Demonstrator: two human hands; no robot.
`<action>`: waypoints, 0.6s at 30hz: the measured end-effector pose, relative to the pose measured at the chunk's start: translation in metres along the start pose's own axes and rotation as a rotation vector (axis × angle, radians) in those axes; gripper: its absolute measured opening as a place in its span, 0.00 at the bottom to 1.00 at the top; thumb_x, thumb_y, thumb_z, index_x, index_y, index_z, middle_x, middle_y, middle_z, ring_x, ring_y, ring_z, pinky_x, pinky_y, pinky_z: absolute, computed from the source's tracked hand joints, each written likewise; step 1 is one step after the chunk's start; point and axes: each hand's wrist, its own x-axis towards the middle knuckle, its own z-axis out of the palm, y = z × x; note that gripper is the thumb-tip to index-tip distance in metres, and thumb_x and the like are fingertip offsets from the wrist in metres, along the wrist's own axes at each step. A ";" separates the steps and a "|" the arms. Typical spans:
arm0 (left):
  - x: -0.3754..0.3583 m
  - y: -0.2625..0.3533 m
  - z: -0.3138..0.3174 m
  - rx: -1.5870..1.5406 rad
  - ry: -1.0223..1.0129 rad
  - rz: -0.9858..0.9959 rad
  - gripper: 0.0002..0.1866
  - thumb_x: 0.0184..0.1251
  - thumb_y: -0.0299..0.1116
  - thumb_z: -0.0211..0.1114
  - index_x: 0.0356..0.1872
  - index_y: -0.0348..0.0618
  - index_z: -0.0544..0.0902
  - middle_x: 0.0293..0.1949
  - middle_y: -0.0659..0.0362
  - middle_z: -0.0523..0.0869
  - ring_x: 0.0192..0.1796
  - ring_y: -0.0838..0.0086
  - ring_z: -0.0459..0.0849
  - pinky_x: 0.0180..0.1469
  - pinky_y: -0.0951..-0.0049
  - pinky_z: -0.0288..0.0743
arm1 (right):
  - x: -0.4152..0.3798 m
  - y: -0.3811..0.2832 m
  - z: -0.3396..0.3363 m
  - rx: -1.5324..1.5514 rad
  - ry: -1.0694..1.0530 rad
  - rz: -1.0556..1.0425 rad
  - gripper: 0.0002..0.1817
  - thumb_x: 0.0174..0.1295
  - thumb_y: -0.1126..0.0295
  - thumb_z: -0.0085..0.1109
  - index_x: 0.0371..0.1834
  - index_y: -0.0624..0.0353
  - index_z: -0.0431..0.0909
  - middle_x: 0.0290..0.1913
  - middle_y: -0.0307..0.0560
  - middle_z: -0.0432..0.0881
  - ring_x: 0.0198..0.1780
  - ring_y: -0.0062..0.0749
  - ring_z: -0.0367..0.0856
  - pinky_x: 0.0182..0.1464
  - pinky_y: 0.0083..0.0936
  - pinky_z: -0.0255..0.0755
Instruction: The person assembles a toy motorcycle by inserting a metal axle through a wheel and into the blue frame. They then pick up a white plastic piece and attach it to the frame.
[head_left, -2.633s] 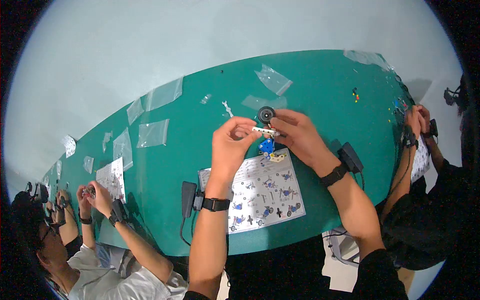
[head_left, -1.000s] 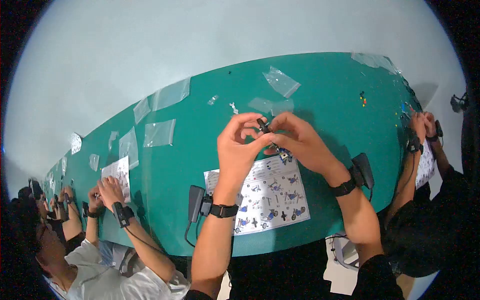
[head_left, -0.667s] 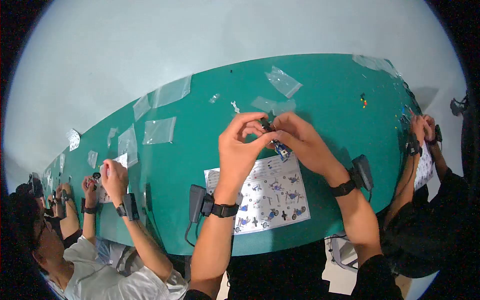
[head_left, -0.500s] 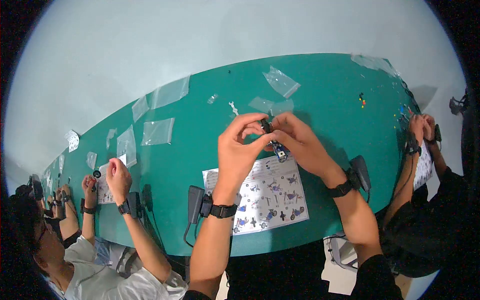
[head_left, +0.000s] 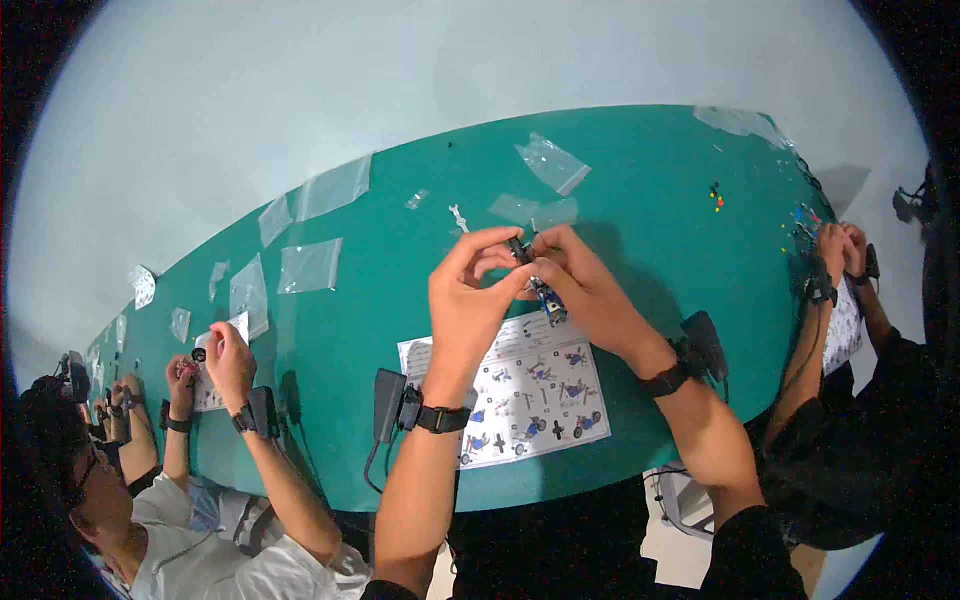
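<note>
Both hands meet over the green table (head_left: 400,260), holding a small blue and black assembly (head_left: 548,302) between them. The fingers of my left hand (head_left: 470,290) pinch its black upper end. My right hand (head_left: 590,295) grips it from the right side, with thumb and fingers round its middle. The blue lower part sticks out below my fingers. Some of the assembly is hidden by the fingertips. Beneath my hands lies a printed instruction sheet (head_left: 535,400) with pictures of small models.
A small wrench (head_left: 458,218) and plastic bags (head_left: 552,163) lie beyond my hands. Small coloured pieces (head_left: 717,197) are at the right. A co-worker at the left (head_left: 232,365) holds a small black wheel; another person's hands (head_left: 842,250) are at the right edge.
My hands and the assembly have shifted slightly left in view, and the assembly is tilted a little more. The co-worker's hands at the left have moved slightly.
</note>
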 end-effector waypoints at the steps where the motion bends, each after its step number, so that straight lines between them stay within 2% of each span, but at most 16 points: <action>1: 0.000 -0.001 0.000 -0.010 -0.003 0.012 0.22 0.59 0.12 0.77 0.56 0.33 0.86 0.52 0.54 0.89 0.47 0.77 0.88 0.51 0.76 0.86 | 0.000 0.002 0.001 0.005 0.010 0.001 0.11 0.84 0.68 0.49 0.59 0.64 0.68 0.52 0.48 0.81 0.48 0.27 0.87 0.52 0.25 0.81; 7: -0.001 -0.003 -0.001 -0.021 -0.007 -0.008 0.22 0.59 0.11 0.76 0.56 0.32 0.86 0.55 0.52 0.89 0.48 0.76 0.88 0.53 0.76 0.86 | 0.001 0.005 0.003 0.095 0.020 0.046 0.11 0.83 0.67 0.50 0.58 0.62 0.69 0.51 0.47 0.81 0.48 0.26 0.87 0.51 0.25 0.82; 9: 0.001 -0.004 -0.002 0.003 -0.030 0.034 0.23 0.58 0.12 0.78 0.56 0.36 0.88 0.54 0.56 0.88 0.48 0.77 0.87 0.52 0.77 0.85 | 0.002 0.006 -0.002 0.098 0.004 0.092 0.10 0.83 0.67 0.50 0.58 0.62 0.69 0.51 0.46 0.81 0.49 0.25 0.87 0.51 0.24 0.82; 10: 0.002 -0.004 -0.002 0.014 -0.041 0.057 0.24 0.57 0.13 0.79 0.57 0.38 0.89 0.53 0.58 0.87 0.48 0.78 0.87 0.51 0.78 0.85 | 0.003 0.006 -0.001 0.122 0.012 0.074 0.10 0.83 0.68 0.50 0.58 0.62 0.69 0.50 0.46 0.82 0.48 0.25 0.87 0.51 0.24 0.82; 16: 0.002 -0.008 -0.010 -0.047 -0.059 -0.093 0.24 0.57 0.14 0.79 0.57 0.37 0.89 0.51 0.57 0.88 0.47 0.78 0.88 0.50 0.78 0.86 | 0.006 0.011 0.002 0.178 0.030 0.008 0.09 0.83 0.70 0.52 0.57 0.63 0.70 0.47 0.45 0.84 0.47 0.25 0.87 0.50 0.23 0.83; 18: 0.002 -0.008 -0.009 -0.040 -0.050 -0.056 0.24 0.57 0.14 0.79 0.57 0.37 0.89 0.50 0.57 0.88 0.46 0.77 0.89 0.50 0.78 0.86 | 0.005 0.005 0.001 0.183 0.018 0.000 0.08 0.82 0.70 0.53 0.56 0.63 0.70 0.46 0.45 0.85 0.46 0.25 0.88 0.49 0.23 0.84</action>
